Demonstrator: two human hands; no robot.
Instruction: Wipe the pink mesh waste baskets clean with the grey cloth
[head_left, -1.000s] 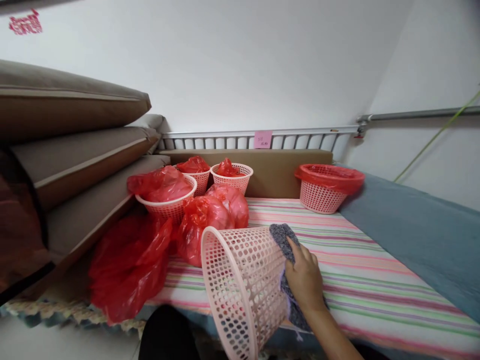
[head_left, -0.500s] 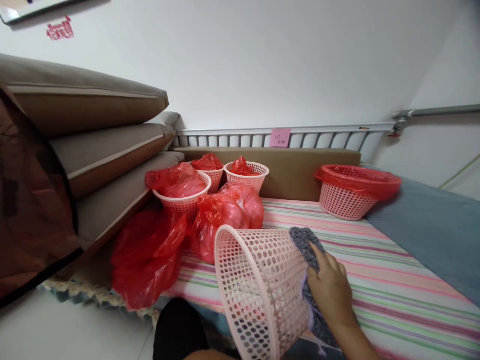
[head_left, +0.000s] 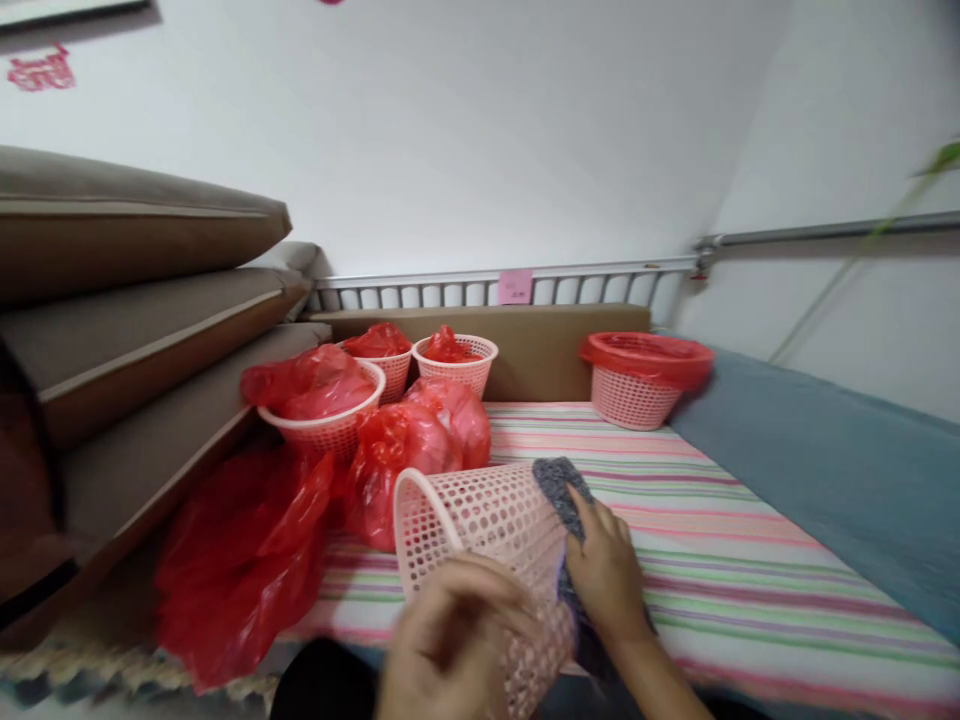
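Note:
A pale pink perforated plastic basket (head_left: 495, 510) lies tilted on its side before me, its opening toward the left. My right hand (head_left: 604, 565) presses a grey cloth (head_left: 559, 490) with a purple edge against the basket's base, fingers bent over the fabric. In front of the lower rim hovers my left hand (head_left: 457, 640), smeared by motion with its fingers curled. Whether it touches the basket I cannot tell. Behind the basket sit stuffed red plastic bags (head_left: 405, 450).
Pink baskets with red bags (head_left: 330, 425) stand at the back left; another basket with a red bag over its rim (head_left: 634, 395) is at the back right. A loose red bag (head_left: 240, 570) lies left, beside stacked cushions (head_left: 150, 340). Striped cloth (head_left: 750, 570) covers the bed.
My left hand has risen into view in front of the basket. The view has swung right, so things sit further left. My right hand remains on the cloth at the basket's base.

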